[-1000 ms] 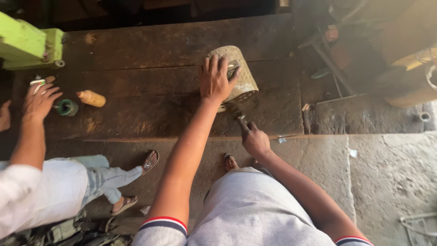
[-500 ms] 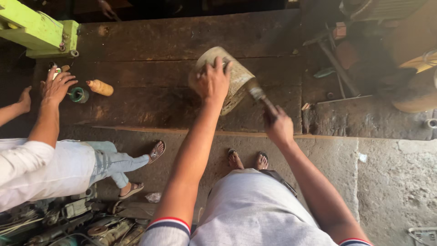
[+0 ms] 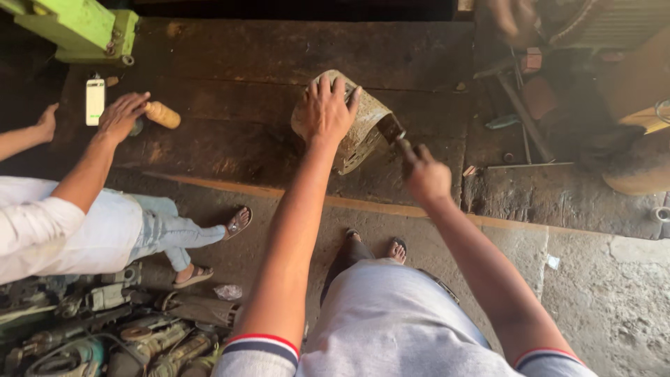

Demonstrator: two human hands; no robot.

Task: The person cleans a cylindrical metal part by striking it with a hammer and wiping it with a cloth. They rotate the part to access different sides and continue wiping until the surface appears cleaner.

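Observation:
A rusty, dirty cylindrical metal part (image 3: pixel 363 136) lies on its side on a dark wooden workbench (image 3: pixel 265 63). My left hand (image 3: pixel 325 110) presses down on top of it with fingers spread. My right hand (image 3: pixel 423 176) grips the handle of a scraper tool (image 3: pixel 392 131), whose blade touches the right end of the cylinder. My feet in sandals show below the bench edge.
A co-worker in white sits at the left; one of their hands (image 3: pixel 120 115) rests on the bench by a white phone (image 3: pixel 95 101) and a tan bottle-shaped object (image 3: pixel 162 114). A green machine (image 3: pixel 80 28) stands at the back left. Tools and scrap lie at the right and lower left.
My right hand has swung the scraper from beside the cylinder up against its right end. The co-worker's hand stays near the phone. My view has shifted slightly.

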